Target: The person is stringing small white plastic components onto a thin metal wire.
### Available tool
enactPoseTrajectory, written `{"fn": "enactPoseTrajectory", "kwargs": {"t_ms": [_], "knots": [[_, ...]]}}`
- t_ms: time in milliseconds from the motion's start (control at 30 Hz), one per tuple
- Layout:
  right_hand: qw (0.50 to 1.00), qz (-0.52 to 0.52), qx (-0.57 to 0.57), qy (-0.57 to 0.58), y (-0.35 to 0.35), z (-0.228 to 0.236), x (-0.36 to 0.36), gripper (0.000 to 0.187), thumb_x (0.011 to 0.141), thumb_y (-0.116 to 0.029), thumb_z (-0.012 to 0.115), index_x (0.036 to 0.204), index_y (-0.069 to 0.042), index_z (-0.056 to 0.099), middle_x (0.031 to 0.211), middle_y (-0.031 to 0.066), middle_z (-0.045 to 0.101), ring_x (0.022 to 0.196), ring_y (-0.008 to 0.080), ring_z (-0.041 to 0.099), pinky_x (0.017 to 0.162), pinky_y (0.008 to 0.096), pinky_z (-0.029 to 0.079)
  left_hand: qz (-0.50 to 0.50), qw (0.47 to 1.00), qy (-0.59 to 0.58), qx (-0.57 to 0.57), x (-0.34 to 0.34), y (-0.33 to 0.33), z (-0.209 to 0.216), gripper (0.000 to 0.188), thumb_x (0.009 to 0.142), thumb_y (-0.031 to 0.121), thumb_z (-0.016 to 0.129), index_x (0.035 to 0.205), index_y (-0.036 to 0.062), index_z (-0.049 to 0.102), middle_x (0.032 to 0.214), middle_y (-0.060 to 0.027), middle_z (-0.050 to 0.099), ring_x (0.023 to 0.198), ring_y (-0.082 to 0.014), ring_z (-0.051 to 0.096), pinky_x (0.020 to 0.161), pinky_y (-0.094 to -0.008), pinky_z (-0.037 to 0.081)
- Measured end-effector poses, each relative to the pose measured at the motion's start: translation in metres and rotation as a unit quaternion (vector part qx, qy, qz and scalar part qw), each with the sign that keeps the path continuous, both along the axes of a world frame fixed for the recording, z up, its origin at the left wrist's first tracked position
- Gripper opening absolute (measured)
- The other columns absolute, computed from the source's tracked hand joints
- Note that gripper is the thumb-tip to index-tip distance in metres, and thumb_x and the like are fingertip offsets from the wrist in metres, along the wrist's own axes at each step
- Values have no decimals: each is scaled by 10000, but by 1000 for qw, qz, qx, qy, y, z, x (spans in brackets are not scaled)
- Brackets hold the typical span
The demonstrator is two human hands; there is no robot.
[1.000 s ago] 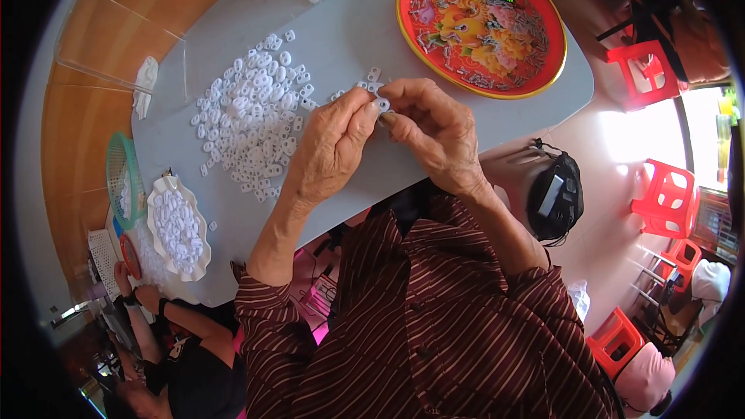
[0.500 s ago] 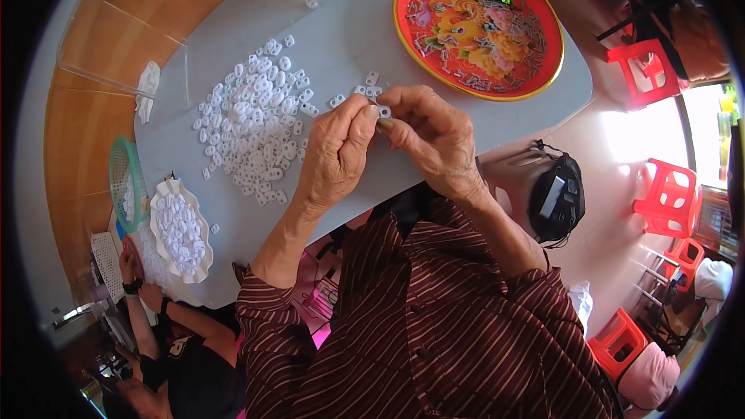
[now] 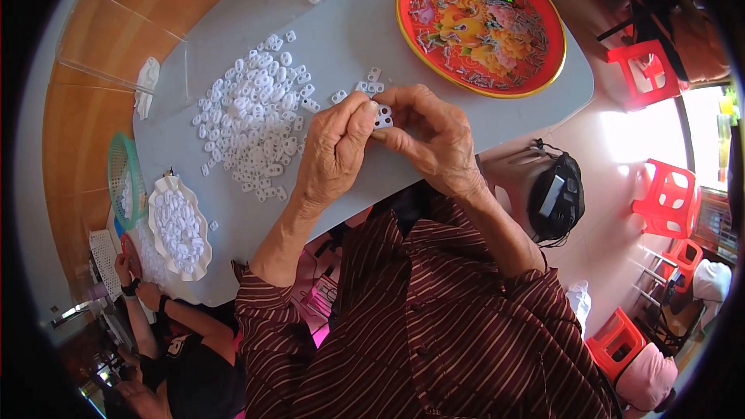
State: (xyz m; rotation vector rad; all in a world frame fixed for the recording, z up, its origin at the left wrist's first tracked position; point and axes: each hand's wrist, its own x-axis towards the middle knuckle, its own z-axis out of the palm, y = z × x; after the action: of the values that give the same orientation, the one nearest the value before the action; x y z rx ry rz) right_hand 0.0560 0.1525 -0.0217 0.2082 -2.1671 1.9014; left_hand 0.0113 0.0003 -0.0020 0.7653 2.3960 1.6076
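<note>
Holed white plastic piece [image 3: 384,116], clock's centre, being pinched!
It is gripped by left hand [image 3: 338,143] and right hand [image 3: 436,138]; loose pieces [image 3: 374,74] are seen at twelve, a white pile [image 3: 261,96] at nine o'clock, the red floral tray [image 3: 552,64] at one-thirty.

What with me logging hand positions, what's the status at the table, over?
Left hand and right hand pinching one small white piece. Piece's dark holes showing. Nearest to the grip: loose white pieces on table, just beyond.
</note>
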Motion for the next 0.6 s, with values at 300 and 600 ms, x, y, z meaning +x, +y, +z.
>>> {"fn": "enactPoseTrajectory", "kwargs": {"t_ms": [300,600], "knots": [[1000,-11,-1,25,-3,-4,6,220,746,-1,704,915,19,564,764,106,607,647,171,614,583,282,483,-24,998,-26,43,1,-4,-13,307,948,260,477,960,-44,525,653,-106,473,582,-160,408,542,-304,373],[999,-3,2,34,1,-6,7,183,758,14,686,886,19,556,761,119,608,669,191,634,587,287,486,-24,995,-83,57,4,2,-12,298,940,266,444,890,-21,509,647,-76,468,599,-149,428,564,-310,381]]}}
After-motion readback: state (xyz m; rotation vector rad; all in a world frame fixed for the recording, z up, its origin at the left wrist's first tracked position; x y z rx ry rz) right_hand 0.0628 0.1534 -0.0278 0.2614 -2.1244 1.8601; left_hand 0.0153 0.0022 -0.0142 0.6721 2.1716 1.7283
